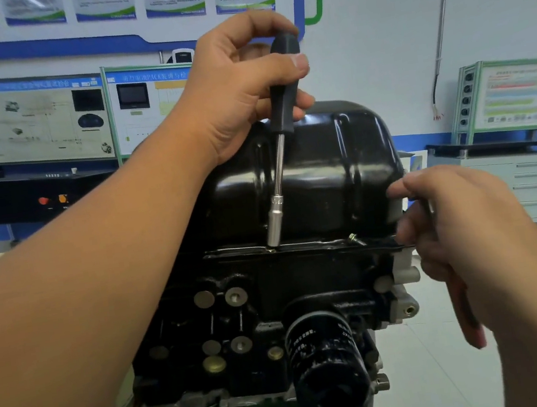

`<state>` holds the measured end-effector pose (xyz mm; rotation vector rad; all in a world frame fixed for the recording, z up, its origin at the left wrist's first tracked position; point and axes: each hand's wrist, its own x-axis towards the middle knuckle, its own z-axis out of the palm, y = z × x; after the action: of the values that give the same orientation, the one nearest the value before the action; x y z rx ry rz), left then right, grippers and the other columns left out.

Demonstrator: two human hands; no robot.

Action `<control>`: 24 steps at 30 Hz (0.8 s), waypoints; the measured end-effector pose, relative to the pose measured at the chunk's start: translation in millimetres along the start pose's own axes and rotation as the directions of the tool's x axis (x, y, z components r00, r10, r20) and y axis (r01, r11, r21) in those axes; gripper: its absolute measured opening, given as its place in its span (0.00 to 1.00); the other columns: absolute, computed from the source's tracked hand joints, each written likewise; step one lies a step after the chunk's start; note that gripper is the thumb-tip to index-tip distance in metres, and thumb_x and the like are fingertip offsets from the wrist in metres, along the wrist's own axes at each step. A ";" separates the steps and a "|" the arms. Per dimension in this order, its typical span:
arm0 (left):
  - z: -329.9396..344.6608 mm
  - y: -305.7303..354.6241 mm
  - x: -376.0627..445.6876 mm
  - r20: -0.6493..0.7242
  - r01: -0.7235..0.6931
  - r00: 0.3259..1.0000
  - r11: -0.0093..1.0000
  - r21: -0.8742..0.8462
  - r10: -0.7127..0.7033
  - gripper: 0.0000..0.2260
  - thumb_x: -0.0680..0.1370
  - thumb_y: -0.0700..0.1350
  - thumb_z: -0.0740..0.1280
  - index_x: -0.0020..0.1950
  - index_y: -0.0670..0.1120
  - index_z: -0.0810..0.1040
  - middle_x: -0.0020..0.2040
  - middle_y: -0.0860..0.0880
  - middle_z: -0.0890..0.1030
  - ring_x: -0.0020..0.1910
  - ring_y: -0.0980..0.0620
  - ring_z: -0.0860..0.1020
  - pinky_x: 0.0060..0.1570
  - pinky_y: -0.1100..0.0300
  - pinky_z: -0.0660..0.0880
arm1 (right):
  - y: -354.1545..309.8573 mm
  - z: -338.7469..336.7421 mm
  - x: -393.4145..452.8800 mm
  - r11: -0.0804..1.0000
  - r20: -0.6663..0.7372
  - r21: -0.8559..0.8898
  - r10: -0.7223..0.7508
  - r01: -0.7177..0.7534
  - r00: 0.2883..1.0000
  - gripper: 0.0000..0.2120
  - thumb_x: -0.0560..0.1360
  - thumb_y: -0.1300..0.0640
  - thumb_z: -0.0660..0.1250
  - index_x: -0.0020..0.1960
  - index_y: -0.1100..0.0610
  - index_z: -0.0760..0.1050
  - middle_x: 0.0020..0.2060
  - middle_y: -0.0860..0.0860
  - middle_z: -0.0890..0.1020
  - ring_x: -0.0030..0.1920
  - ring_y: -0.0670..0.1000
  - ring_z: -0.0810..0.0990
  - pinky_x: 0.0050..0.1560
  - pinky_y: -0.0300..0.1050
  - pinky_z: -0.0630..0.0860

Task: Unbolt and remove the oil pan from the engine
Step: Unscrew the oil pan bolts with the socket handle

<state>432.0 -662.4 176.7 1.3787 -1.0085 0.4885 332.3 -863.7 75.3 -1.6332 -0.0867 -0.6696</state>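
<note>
- Oil pan, glossy black pressed steel [324, 168], is seen at frame centre, seated on the upturned black engine block [240, 309].
- A black-handled socket driver [280, 133] is gripped by the left hand [239, 94]; its socket is set on a flange bolt.
- A red-handled tool [463, 307] is clasped by the right hand [462, 232].
- One brass-coloured bolt [355, 239] lies loosened at centre right; removal is judged unfinished.
- A pale floor and poster-hung walls are visible behind.

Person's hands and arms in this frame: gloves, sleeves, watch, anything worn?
Nothing worn that shows. The left hand and right hand are both bare, no gloves, rings or watch visible. Both forearms are bare to the frame edge, no sleeve in view.
</note>
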 end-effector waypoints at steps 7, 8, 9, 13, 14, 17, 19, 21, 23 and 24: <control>-5.6 -1.8 -0.6 0.029 -0.003 1.000 1.000 0.020 0.002 0.14 0.77 0.32 0.73 0.62 0.39 0.80 0.53 0.33 0.80 0.40 0.39 0.86 0.42 0.51 0.83 | 6.8 13.5 -6.0 0.987 0.059 -0.092 -0.126 0.131 0.990 0.03 0.73 0.40 0.64 0.42 0.38 0.71 0.35 0.51 0.85 0.25 0.44 0.74 0.32 0.47 0.71; -8.1 -1.9 -0.9 0.045 0.002 0.999 1.000 0.018 -0.002 0.15 0.77 0.32 0.74 0.62 0.39 0.80 0.53 0.33 0.80 0.41 0.38 0.86 0.43 0.51 0.83 | 5.8 14.3 -7.4 0.984 0.078 -0.083 -0.152 0.158 0.985 0.05 0.72 0.39 0.64 0.43 0.38 0.72 0.35 0.51 0.84 0.27 0.45 0.74 0.34 0.48 0.72; -10.2 -2.1 -1.8 0.058 0.003 0.998 1.000 0.014 -0.004 0.15 0.77 0.33 0.74 0.63 0.40 0.80 0.54 0.33 0.81 0.42 0.38 0.86 0.44 0.51 0.83 | 4.5 14.9 -9.3 0.982 0.103 -0.065 -0.172 0.179 0.980 0.06 0.72 0.39 0.65 0.44 0.40 0.73 0.35 0.52 0.83 0.27 0.47 0.74 0.34 0.49 0.72; -13.7 -4.8 -5.9 0.004 -0.024 1.000 1.000 -0.008 0.024 0.15 0.77 0.34 0.75 0.62 0.40 0.79 0.49 0.40 0.83 0.43 0.37 0.86 0.44 0.49 0.83 | 0.3 18.4 -13.6 0.980 0.144 0.031 -0.199 0.197 0.969 0.07 0.77 0.46 0.71 0.45 0.47 0.76 0.33 0.57 0.79 0.24 0.48 0.71 0.30 0.46 0.71; -14.3 -6.0 -6.6 -0.020 -0.037 0.999 0.999 -0.016 0.037 0.15 0.77 0.34 0.75 0.62 0.40 0.79 0.47 0.42 0.84 0.43 0.36 0.86 0.44 0.48 0.84 | 0.2 19.6 -13.6 0.980 0.140 0.026 -0.201 0.199 0.970 0.07 0.77 0.47 0.71 0.44 0.47 0.76 0.33 0.58 0.79 0.24 0.49 0.71 0.31 0.46 0.70; -14.8 -9.0 -8.3 -0.054 -0.067 0.996 0.997 -0.033 0.065 0.15 0.77 0.35 0.75 0.62 0.41 0.78 0.47 0.44 0.84 0.44 0.35 0.86 0.46 0.46 0.84 | 0.0 19.6 -11.2 0.984 0.115 0.101 -0.156 0.145 0.981 0.06 0.70 0.49 0.69 0.43 0.51 0.77 0.30 0.54 0.78 0.24 0.51 0.70 0.29 0.45 0.68; -14.7 -9.6 -8.8 -0.060 -0.069 0.996 0.997 -0.028 0.067 0.15 0.76 0.35 0.76 0.61 0.41 0.78 0.47 0.44 0.83 0.44 0.35 0.86 0.46 0.46 0.84 | -0.9 17.2 -9.2 0.981 0.106 0.170 -0.112 0.093 0.988 0.05 0.68 0.53 0.66 0.42 0.52 0.78 0.30 0.52 0.78 0.24 0.51 0.68 0.26 0.43 0.65; -14.4 -9.0 -9.4 -0.059 -0.065 0.996 0.998 -0.022 0.064 0.15 0.76 0.35 0.76 0.61 0.42 0.79 0.47 0.45 0.83 0.44 0.35 0.86 0.45 0.47 0.83 | -0.9 12.5 -7.8 0.977 0.101 0.197 -0.101 0.080 0.990 0.04 0.68 0.55 0.66 0.41 0.52 0.79 0.30 0.52 0.79 0.24 0.51 0.68 0.25 0.43 0.65; -15.0 -7.6 -10.2 -0.052 -0.065 0.997 0.997 -0.030 0.064 0.15 0.76 0.35 0.76 0.61 0.41 0.79 0.49 0.43 0.81 0.43 0.36 0.86 0.45 0.48 0.83 | 1.0 7.6 -6.0 0.980 0.093 0.171 -0.120 0.103 0.988 0.03 0.72 0.57 0.68 0.42 0.51 0.80 0.31 0.52 0.81 0.25 0.50 0.70 0.25 0.44 0.67; -15.9 -6.8 -10.9 -0.047 -0.065 0.997 0.997 -0.037 0.064 0.15 0.76 0.35 0.76 0.61 0.41 0.79 0.50 0.42 0.81 0.43 0.36 0.86 0.45 0.49 0.83 | 2.3 5.7 -5.0 0.983 0.088 0.142 -0.131 0.118 0.987 0.05 0.76 0.59 0.68 0.43 0.51 0.80 0.32 0.53 0.81 0.25 0.50 0.71 0.26 0.44 0.68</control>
<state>436.5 -645.7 165.8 1.2986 -1.0224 0.5438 331.3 -857.2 70.8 -1.5365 -0.3016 -0.6651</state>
